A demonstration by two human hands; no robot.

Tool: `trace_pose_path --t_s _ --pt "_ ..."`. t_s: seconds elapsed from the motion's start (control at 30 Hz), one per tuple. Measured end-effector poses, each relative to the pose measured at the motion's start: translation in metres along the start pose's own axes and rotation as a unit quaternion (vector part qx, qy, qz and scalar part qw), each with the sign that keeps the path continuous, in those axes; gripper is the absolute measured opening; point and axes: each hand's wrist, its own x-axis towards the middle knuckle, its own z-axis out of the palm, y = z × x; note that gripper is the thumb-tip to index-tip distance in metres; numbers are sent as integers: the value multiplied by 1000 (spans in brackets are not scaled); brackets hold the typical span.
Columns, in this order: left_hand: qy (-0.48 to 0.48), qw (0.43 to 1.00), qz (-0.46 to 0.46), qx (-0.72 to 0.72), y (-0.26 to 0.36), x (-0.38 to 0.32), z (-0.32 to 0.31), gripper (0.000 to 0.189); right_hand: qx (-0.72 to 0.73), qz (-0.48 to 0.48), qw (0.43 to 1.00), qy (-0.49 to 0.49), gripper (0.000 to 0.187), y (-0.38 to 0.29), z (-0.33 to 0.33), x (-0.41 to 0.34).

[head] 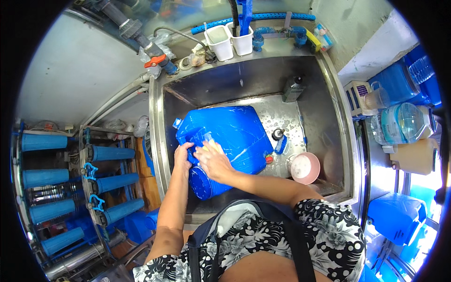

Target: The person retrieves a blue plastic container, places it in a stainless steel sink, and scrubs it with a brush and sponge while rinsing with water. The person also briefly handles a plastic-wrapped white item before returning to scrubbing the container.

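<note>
A large blue plastic water container (232, 130) lies on its side in a stainless steel sink, with streaks of suds on its wall. My left hand (183, 155) grips its handle near the blue screw cap (201, 183). Against the container's upper side, my right hand (214, 158) presses a yellow sponge (210, 145), mostly covered by the fingers. To the right on the sink floor are a blue brush (281, 145), a dark round cap-like object (278, 134) and a pink tub (312, 169) holding foamy liquid. A dark bottle (294, 90) stands at the back right.
The metal sink rim (352, 148) surrounds the work. Behind it stand white plastic holders (220, 44) and a pipe valve with a red handle (155, 61). Blue filter housings (114, 153) fill the left side. Bottles and another blue container (396, 216) are at the right.
</note>
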Motion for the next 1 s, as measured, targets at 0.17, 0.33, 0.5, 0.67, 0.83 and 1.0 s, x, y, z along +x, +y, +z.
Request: trace_pose_path --t_s 0.17,0.33,0.5,0.67,0.83,1.0 --pt "-6 999 -24 40 2 2 -14 18 277 206 927 147 36 108 33 -102" --pt "-58 988 -138 27 29 -5 -2 13 6 426 881 207 44 221 22 -95" --pt "-42 992 3 119 30 -29 34 14 5 70 984 162 46 100 9 28" --pt "-82 934 195 288 8 -67 18 21 149 -126 978 68 31 59 -59 83" --pt "-122 857 282 413 -30 -95 -14 29 49 164 983 -73 37 160 -135 69" --pt "-111 870 279 390 -34 -96 -11 25 -45 172 979 -100 39 138 -134 73"
